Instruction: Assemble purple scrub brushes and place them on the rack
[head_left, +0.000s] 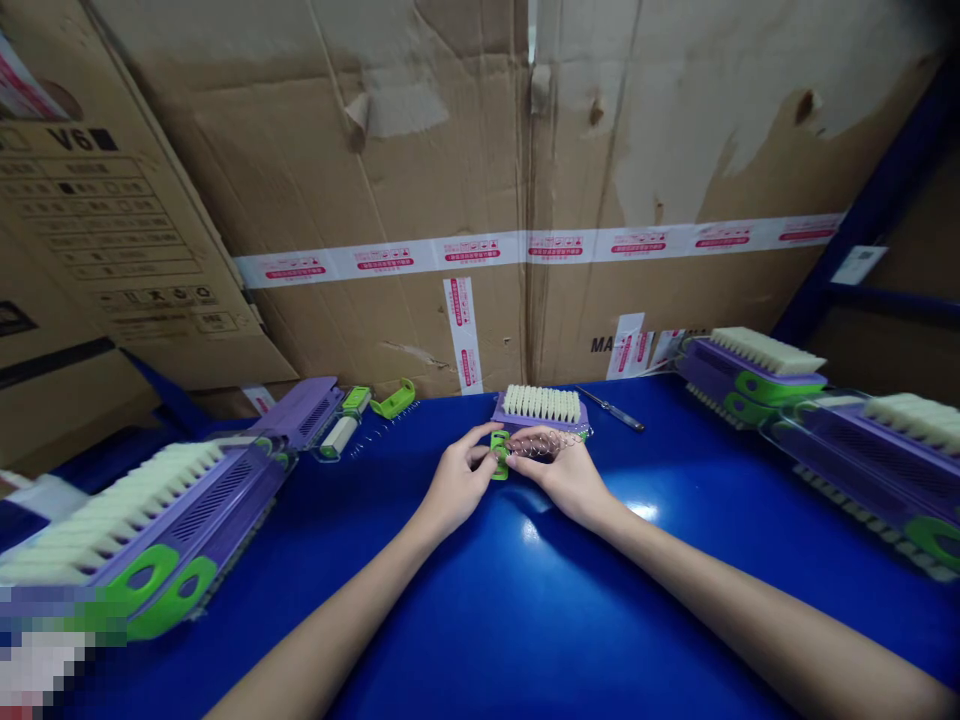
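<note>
Both hands meet over the blue table, in the middle of the head view. A small green plastic piece with openings [499,468] is pinched upright in the fingers of my left hand [459,475]. My right hand [568,474] has its thumb and finger closed at that piece's right side. Thin coiled metal wire, like a spring [551,443], runs across the right hand's fingers. Just behind the hands lies a purple brush head with cream bristles [541,403], its front partly hidden by the hands.
Stacked purple-and-green brush heads stand at left [172,510] and right [862,450]. Behind the left hand lie a green clip [394,400], loose springs and a green-and-white part [345,425]. A slim metal tool [613,408] lies back right. Cardboard [390,190] walls the rear.
</note>
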